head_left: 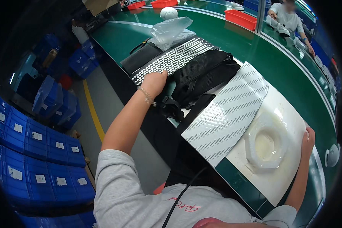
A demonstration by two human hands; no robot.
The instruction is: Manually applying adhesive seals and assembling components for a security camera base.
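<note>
My left hand [155, 83] is closed in a fist at the near edge of a black sheet with rows of white dots [167, 60]. Its fingertips are hidden, so what it holds, if anything, cannot be made out. Just right of it lies a pile of black mesh fabric [201, 74]. My right hand [308, 141] is curled round the right edge of a white board [288, 121]. A white octagonal dish [250, 150] with a pale, glossy hollow stands on that board. Left of the dish is a white sheet with slanted grey print [226, 117], partly covering the board.
A clear plastic bag [171, 32] rests beyond the dotted sheet, beside a dark flat piece [140, 57]. Red trays [240, 19] stand along the green table [212, 32]. Blue bins [38, 148] are stacked at left. Another person [288, 19] works across the table.
</note>
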